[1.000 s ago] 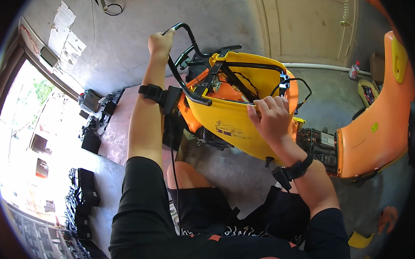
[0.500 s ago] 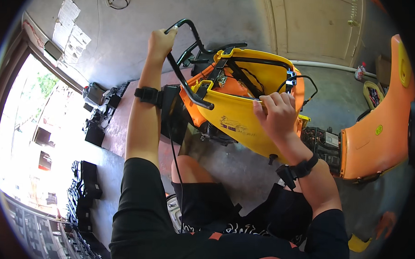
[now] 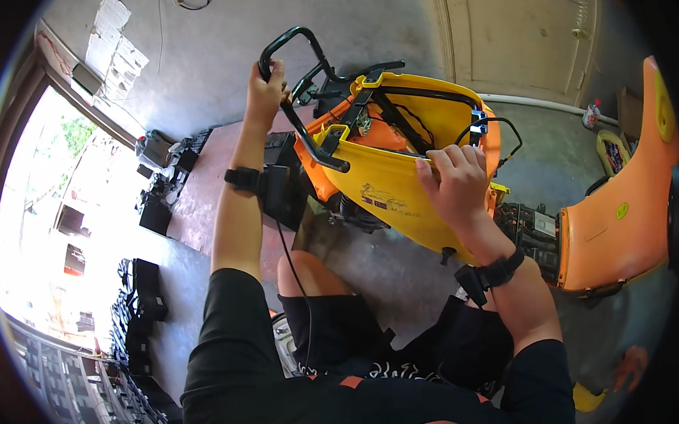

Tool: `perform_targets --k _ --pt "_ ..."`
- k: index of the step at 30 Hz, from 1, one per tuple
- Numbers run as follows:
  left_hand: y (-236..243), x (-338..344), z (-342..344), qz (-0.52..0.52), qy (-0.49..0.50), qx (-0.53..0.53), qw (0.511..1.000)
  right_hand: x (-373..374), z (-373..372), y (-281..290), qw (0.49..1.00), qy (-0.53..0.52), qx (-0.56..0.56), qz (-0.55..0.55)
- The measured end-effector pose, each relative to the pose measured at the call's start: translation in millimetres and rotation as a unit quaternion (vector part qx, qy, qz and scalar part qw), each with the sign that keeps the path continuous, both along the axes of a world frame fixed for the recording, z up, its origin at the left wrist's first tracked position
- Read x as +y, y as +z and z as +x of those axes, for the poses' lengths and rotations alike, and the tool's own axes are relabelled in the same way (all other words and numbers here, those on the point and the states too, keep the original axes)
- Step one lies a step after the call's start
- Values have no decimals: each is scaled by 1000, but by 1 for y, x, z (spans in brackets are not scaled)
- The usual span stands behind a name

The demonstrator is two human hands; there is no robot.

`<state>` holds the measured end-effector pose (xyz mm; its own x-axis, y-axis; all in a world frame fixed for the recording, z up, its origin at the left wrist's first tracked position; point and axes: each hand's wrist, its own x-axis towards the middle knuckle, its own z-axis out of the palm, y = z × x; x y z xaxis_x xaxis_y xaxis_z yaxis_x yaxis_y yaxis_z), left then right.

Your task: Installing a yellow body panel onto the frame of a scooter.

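In front of me stands a scooter's rear body with yellow side panels and orange trim. A black tubular grab rail rises from its left end. My left hand is closed around the outer bend of that rail, with its fingers curled over the tube. On the near yellow panel rests my right hand, its fingers bent over the upper edge; its palm side is hidden. Between the panels, the open bay shows a black frame tube, cables and a metal latch.
To the right are exposed wiring and the scooter's large orange front panel. A black cable loops off the body. Black boxes line the left by the bright doorway. A bottle stands near the wall.
My left hand has shifted down along the rail, toward me, and now wraps it lower at the bend. The right hand stays on the panel edge, almost unmoved.
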<state>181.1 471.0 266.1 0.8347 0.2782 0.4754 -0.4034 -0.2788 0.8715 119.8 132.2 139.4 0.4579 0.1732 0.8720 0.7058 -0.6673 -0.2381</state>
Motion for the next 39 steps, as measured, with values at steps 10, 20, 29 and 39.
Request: perform_targets --k 10,20,29,39 --pt "7 -7 12 96 31 15 995 -1 0 0 1000 -1 10 -23" --pt "3 0 7 112 52 11 992 53 -18 30 997 -9 -31 -72" --pt "-37 14 4 141 -5 -125 982 119 -8 12 995 24 39 -89" --pt "-213 51 -63 -220 -78 352 907 114 3 -3 998 43 -24 -33"
